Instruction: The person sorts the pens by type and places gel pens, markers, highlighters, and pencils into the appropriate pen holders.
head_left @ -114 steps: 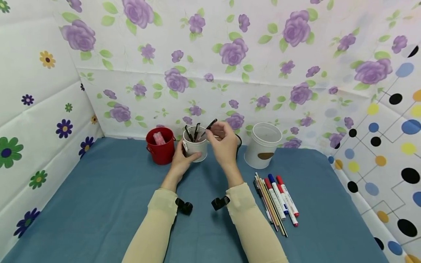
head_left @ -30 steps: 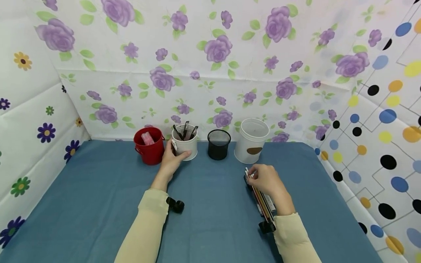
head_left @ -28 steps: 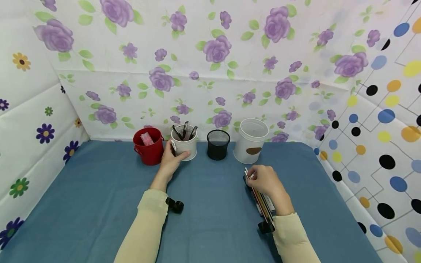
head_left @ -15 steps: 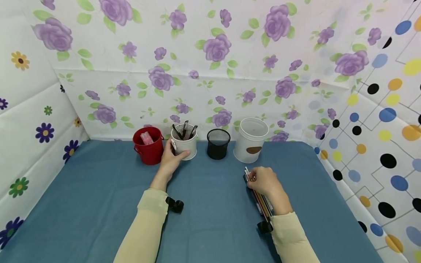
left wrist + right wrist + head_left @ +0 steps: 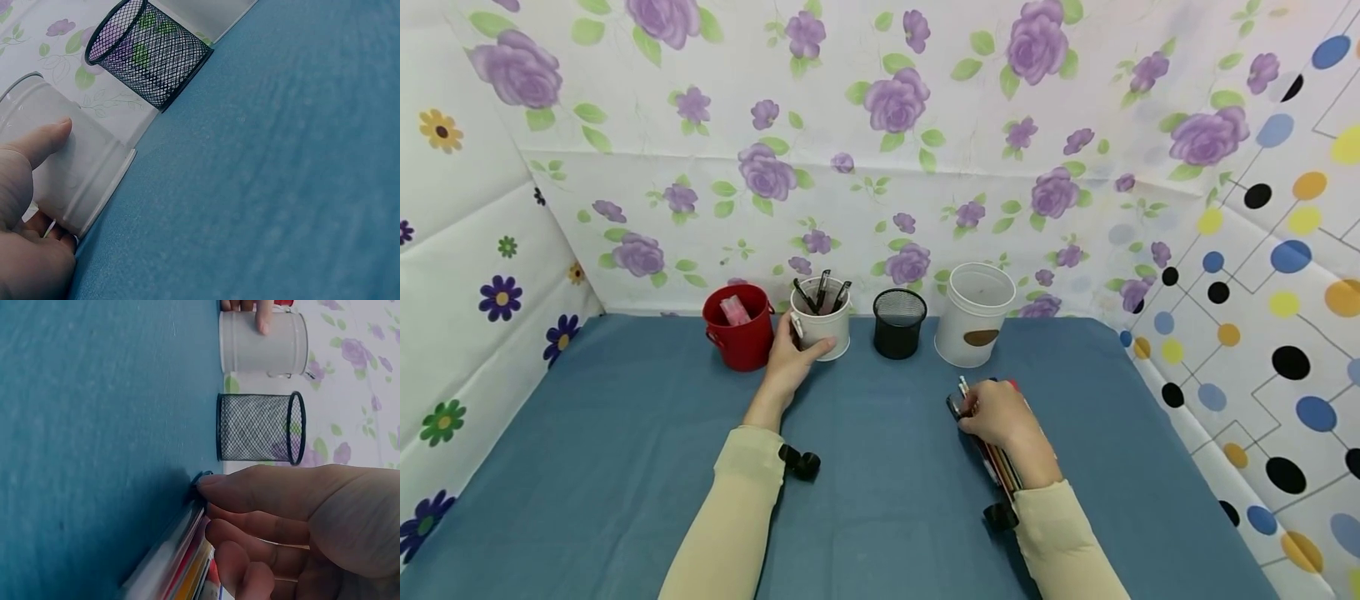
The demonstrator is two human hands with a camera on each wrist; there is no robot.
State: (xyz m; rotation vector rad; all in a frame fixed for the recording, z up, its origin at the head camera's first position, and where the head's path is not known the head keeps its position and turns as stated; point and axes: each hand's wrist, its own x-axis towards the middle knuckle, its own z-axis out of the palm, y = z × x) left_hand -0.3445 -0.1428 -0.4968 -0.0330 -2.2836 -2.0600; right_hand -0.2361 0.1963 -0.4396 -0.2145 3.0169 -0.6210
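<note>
My left hand [image 5: 800, 345] grips a small white cup [image 5: 829, 332] that holds three black pens [image 5: 822, 293]; in the left wrist view the thumb [image 5: 45, 141] lies along the white cup [image 5: 75, 172]. My right hand [image 5: 976, 408] rests on a pile of pencils and markers [image 5: 1000, 462] lying on the blue cloth [image 5: 625, 433]. It pinches a black pen [image 5: 954, 407] at the pile's left edge. In the right wrist view my right hand [image 5: 209, 506] has its thumb on that black pen's end [image 5: 199, 481], and curled fingers cover the pile [image 5: 178, 565].
A red bucket [image 5: 739, 332] with something pink inside stands left of the white cup. Right of it stand a black mesh cup [image 5: 898, 325] and a taller white tub [image 5: 976, 321]. Flowered walls close the back and sides.
Since 3.8 s ago my right hand left the white cup and came down on the pile. Over the last second it closed on the black pen and edged left. The left hand stayed put.
</note>
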